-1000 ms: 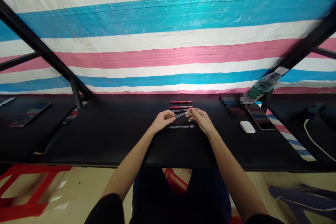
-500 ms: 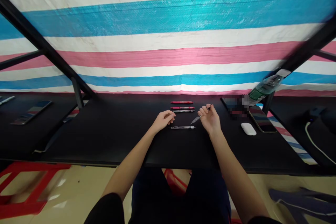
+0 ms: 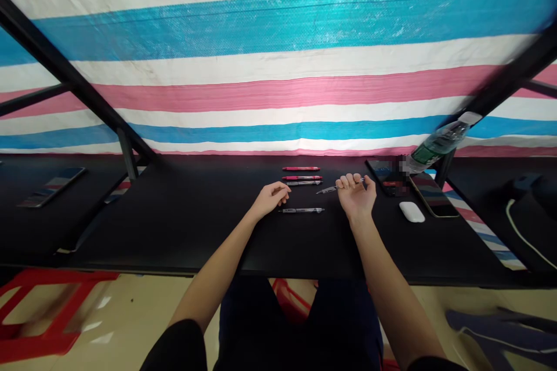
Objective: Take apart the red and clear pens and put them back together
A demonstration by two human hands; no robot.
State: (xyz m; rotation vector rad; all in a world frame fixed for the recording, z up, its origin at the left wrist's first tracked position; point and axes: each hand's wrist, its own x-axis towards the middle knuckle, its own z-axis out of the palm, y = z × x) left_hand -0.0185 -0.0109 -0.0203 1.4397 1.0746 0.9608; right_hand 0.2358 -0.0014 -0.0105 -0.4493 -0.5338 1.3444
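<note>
My right hand (image 3: 357, 197) is palm up with its fingers curled round a grey-and-clear pen (image 3: 327, 190), whose tip points left above the black table. My left hand (image 3: 270, 199) rests on the table with loosely bent fingers slightly apart, and nothing shows in it. Just beyond its fingertips lie a red pen (image 3: 301, 178) and, right against it, a grey pen (image 3: 304, 183). Farther back is another red pen (image 3: 301, 168). A clear-and-grey pen (image 3: 301, 210) lies nearer to me, its left end close to my left hand. These four pens lie roughly parallel.
On the right are a white earphone case (image 3: 412, 213), a phone (image 3: 434, 197), a dark flat item (image 3: 385, 177) partly blurred, and a tilted water bottle (image 3: 439, 145). Black metal posts (image 3: 104, 101) slant up on both sides. Another phone (image 3: 53, 186) lies on the left-hand table.
My right hand has shifted slightly right with the pen, which now lies closer to horizontal, and the palm has turned up more. My left hand stays in place.
</note>
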